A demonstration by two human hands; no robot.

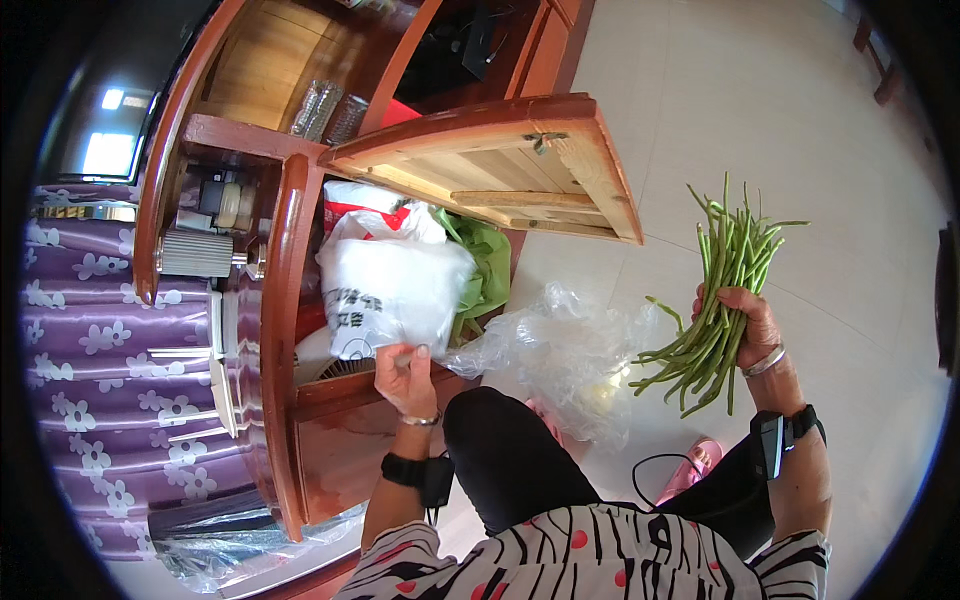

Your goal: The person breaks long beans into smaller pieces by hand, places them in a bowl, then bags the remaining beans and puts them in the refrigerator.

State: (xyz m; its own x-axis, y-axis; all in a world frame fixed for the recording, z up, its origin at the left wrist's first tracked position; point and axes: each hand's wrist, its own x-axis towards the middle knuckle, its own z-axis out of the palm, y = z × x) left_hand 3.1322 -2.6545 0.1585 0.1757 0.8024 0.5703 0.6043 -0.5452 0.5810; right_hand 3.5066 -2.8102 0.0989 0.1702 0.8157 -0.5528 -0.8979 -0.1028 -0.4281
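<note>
My right hand (752, 318) is wrapped round a bunch of long green beans (712, 330), held up over the floor on the right. Their thin ends fan out above and below the fist. At the open cupboard, my left hand (406, 381) pinches the lower edge of a white plastic bag (395, 290) with dark printing. The bag's upper part is blurred. Behind it a red and white bag (365, 205) and a green bag (485, 262) fill the cupboard opening. A crumpled clear plastic bag (565, 350) lies on the floor between my hands, with something pale yellow partly visible in it.
The wooden cupboard door (490, 175) stands swung out above the bags. Glass jars (330, 112) sit on a shelf farther up. Left of the cupboard hangs a purple flowered curtain (100, 370). My pink shoe (692, 468) rests on the tiled floor (860, 420).
</note>
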